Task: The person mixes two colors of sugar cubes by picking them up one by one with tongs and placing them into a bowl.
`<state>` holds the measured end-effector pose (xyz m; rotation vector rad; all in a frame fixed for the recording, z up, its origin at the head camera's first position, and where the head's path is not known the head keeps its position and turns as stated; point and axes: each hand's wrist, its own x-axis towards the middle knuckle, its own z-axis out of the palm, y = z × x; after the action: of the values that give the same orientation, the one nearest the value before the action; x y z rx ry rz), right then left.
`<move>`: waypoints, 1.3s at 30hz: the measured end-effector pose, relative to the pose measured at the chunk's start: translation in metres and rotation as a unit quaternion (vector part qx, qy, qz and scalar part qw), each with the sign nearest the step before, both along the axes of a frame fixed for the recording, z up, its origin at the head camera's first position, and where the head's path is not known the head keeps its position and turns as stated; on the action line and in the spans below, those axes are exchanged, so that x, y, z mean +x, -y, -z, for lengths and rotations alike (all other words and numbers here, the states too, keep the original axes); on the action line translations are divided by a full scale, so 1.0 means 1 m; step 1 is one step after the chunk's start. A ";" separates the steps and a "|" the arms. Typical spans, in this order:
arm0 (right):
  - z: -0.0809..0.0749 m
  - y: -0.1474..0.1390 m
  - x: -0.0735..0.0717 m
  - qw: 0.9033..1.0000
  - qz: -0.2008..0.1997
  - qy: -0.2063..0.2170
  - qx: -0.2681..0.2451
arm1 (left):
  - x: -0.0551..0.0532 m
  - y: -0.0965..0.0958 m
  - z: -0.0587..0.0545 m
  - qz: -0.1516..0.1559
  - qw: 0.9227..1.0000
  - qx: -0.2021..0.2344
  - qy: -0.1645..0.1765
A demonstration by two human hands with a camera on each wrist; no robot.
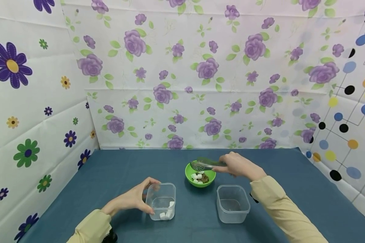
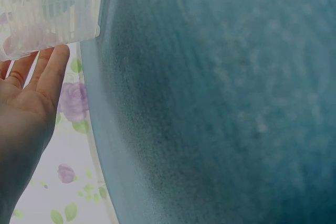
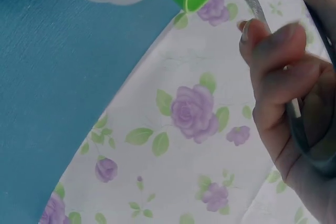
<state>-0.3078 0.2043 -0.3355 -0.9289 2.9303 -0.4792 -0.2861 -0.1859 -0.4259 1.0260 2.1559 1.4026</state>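
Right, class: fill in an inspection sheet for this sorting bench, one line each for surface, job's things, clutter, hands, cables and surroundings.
Surface: blue table, covered in cloth.
Job's things: green bowl holds white and brown pieces; left clear container holds a few white pieces; right clear container looks empty; metal tongs poised over the bowl.
Clutter: nothing seen.
Hands: left hand grips the left clear container's side; right hand grips the tongs.
Cables: nothing seen.
Surroundings: floral sheets behind and to the left, a dotted sheet to the right.
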 end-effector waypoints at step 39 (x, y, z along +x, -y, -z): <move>-0.016 0.088 0.033 0.983 -0.184 -0.007 0.019 | 0.001 0.000 -0.002 -0.021 1.000 -0.014 0.013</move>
<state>-0.2751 0.1166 -0.3195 -1.4311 2.6729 -0.3918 -0.2852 -0.1855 -0.4240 0.9538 2.1840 1.3918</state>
